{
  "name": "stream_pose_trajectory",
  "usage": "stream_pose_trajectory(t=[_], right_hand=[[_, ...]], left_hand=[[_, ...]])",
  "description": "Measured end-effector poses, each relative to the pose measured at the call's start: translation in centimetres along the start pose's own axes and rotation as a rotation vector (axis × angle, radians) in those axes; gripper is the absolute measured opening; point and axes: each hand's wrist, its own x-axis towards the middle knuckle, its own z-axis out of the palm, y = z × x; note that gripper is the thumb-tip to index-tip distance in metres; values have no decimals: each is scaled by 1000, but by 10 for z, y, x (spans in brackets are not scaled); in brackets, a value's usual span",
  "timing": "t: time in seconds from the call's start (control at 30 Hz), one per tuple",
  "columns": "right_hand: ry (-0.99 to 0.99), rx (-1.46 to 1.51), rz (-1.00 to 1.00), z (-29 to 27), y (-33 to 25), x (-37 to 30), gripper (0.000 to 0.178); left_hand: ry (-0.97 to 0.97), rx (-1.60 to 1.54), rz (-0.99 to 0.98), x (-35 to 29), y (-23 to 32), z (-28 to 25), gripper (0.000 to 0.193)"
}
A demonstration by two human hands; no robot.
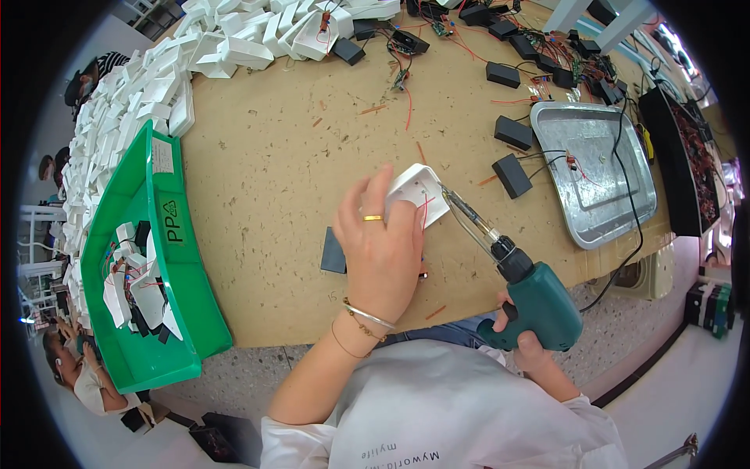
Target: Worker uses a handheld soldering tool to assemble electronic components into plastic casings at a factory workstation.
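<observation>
My left hand [383, 250] is closed on a small white plastic housing [406, 184], its fingers and thumb around the near side. A bit of red wire shows inside the housing. My right hand [530, 350] grips a green soldering gun [548, 309] by its handle, one finger at the trigger. The gun's metal tip reaches the right edge of the housing; whether it touches cannot be made out. Partly under my left hand lies a black box [333, 252].
A green bin [209, 316] of white housings and parts stands left. White housings [137, 109] heap along the far left. Black boxes with wires [504, 74] lie far right, near a metal tray [558, 187]. A black cable [629, 187] crosses the tray. Cardboard [266, 187] covers the table.
</observation>
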Motion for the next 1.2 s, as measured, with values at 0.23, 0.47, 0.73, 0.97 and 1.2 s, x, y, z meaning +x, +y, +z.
stream_pose_trajectory(t=[0.23, 0.47, 0.73, 0.97, 1.2], right_hand=[[4, 9, -2, -3, 2, -3, 68], [38, -152, 33, 4, -7, 0, 64], [-21, -218, 28, -2, -10, 5, 61], [24, -185, 11, 2, -12, 12, 59], [-2, -190, 38, 0, -11, 12, 59]], left_hand=[[-24, -48, 125, -2, -2, 2, 13], [3, 5, 64, -3, 0, 6, 15], [-6, 12, 55, 0, 5, 9, 15], [4, 45, 37, 2, 6, 11, 13], [6, 64, 28, 4, 6, 12, 11]])
